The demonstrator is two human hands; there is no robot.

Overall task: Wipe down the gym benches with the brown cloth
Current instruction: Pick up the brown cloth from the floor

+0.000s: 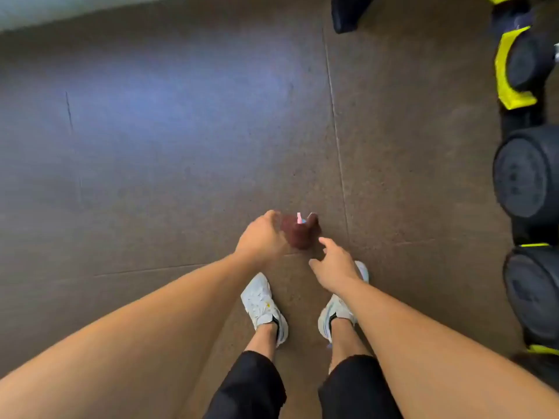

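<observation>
The brown cloth (298,234) hangs bunched above the floor (151,146), pinched at its left edge by the left hand (261,238), whose fingers curl onto it. The right hand (334,267) hovers just beside it, fingers (328,241) spread apart, not touching. Dumbbells (526,173) line the right side.

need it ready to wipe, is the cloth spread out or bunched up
Bunched up: the cloth hangs as a small dark clump from the left hand, no flat sheet showing. The right hand is open beside it.
</observation>
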